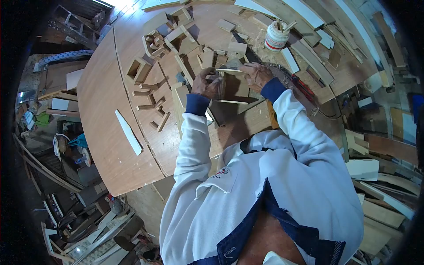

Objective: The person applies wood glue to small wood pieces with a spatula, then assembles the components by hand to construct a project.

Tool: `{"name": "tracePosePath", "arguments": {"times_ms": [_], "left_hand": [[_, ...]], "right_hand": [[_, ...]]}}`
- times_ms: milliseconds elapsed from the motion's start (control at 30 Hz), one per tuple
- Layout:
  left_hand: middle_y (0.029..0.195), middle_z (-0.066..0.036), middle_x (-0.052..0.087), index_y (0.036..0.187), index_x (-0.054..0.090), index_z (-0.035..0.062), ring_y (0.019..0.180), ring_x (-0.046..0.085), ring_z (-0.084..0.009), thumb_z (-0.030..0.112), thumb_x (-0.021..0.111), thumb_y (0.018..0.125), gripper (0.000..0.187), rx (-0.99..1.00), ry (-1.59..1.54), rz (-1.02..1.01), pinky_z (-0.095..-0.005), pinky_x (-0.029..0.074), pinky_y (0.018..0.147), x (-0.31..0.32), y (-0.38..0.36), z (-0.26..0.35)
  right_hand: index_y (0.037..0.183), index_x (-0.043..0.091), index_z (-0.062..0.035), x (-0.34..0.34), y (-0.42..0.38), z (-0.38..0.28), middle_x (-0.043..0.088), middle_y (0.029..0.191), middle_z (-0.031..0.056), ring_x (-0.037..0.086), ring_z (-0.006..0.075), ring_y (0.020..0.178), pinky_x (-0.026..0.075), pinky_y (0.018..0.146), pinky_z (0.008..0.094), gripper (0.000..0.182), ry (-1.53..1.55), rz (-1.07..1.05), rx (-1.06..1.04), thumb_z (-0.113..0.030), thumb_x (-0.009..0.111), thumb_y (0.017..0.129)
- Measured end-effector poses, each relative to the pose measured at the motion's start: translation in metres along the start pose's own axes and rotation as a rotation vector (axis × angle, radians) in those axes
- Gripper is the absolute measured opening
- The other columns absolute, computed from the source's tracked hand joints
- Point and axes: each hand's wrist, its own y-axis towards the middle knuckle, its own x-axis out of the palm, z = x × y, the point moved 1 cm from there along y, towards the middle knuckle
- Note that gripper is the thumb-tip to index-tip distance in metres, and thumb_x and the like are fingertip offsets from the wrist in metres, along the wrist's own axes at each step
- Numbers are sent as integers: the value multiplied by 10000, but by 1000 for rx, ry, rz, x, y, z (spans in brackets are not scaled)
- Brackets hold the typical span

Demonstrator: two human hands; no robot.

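Both my hands are on a small wooden box frame (235, 87) with thin pale edges, near the middle of the work table. My left hand (206, 83) is wrapped round the frame's left side, fingers bent. At its upper right corner my right hand (256, 76) pinches the edge with bent fingers. Small wood blocks (206, 58) lie just beyond the frame. Long narrow boards (181, 95) are beside my left wrist. Under and beyond my right hand runs a dark strip with sawdust about it.
Small box pieces (181, 39) and short sticks (152, 99) lie on the table (106, 141) at left, with a white pointed strip (128, 131). A white tub (276, 36) holding sticks stands upper right, near planks (311, 61) and a red-handled tool (302, 86).
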Motion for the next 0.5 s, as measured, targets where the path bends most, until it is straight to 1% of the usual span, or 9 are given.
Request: {"name": "tracePosePath", "arguments": {"times_ms": [33,100,133,200,300,433,500], "left_hand": [[1024,-184,652,1157,575,1,867,652,-231,196,699,783,439,3,-1,1,-320,511,756,1,2,2],[1034,-176,656,1155,581,10,889,644,-227,197,697,787,429,139,-17,14,-321,502,780,4,8,9],[1034,-176,656,1155,581,10,889,644,-227,197,697,787,429,142,-18,11,-321,502,780,4,10,11],[927,-155,675,1143,598,24,828,649,-224,189,717,748,444,113,-66,-110,-324,500,745,2,15,11],[908,-157,682,1144,597,26,805,652,-221,193,710,758,435,81,-125,-157,-324,501,733,2,18,8],[915,-162,686,1145,598,32,798,652,-209,216,715,757,445,82,-97,-187,-323,499,709,5,20,-2],[871,-151,689,1139,603,37,781,651,-202,235,722,752,451,19,-163,-135,-326,496,689,7,13,-2]], "right_hand": [[993,599,-96,-1,0,0,606,927,123,572,338,906,478,784,439,256,-3,2,-1,-93,524,749],[1006,603,-96,-2,1,0,610,947,123,572,338,912,477,796,437,268,-26,-79,32,-88,531,748],[1006,603,-96,-2,-1,-1,610,947,123,572,338,912,477,796,437,268,-27,-77,36,-88,531,748],[1022,605,-94,-2,-3,-3,614,962,124,572,344,910,477,801,434,281,9,1,-3,-87,533,750],[1029,604,-91,1,-5,0,618,963,123,571,350,912,477,800,434,285,-2,20,8,-91,536,751],[1025,605,-89,-1,-5,-2,622,961,126,569,355,907,477,800,431,281,2,13,35,-92,539,752],[1016,607,-86,-4,-3,-3,626,980,128,567,358,904,473,805,425,272,-6,-47,52,-90,543,752]]}}
